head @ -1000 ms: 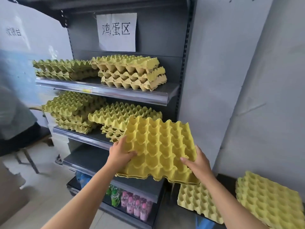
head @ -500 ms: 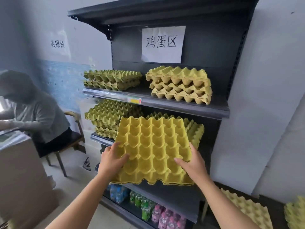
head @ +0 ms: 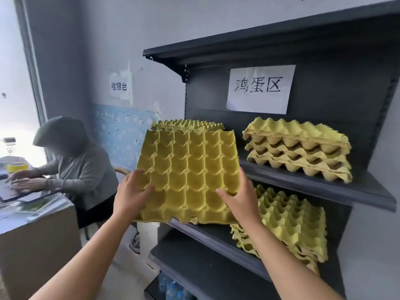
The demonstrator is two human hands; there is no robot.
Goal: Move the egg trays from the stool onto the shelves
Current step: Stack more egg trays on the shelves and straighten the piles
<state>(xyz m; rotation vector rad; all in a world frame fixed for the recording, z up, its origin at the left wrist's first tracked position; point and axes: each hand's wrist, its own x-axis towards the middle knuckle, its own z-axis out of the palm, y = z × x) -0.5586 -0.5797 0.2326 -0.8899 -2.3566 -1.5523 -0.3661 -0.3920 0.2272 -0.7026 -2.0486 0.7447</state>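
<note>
I hold a yellow egg tray up in front of the dark shelving unit, tilted toward me. My left hand grips its lower left edge and my right hand grips its lower right edge. Its far edge reaches the top of a tray stack on the left of the upper shelf. A second stack sits on the right of that shelf. Another stack lies on the shelf below. The stool is out of view.
A person in a grey top sits at the left, typing at a counter. A paper sign hangs on the shelf's back panel. Bottles stand on the lowest shelf.
The tray has risen from the middle shelf's height up to the upper shelf's left stack. My view has swung left and up, so the stool and its trays have left the frame.
</note>
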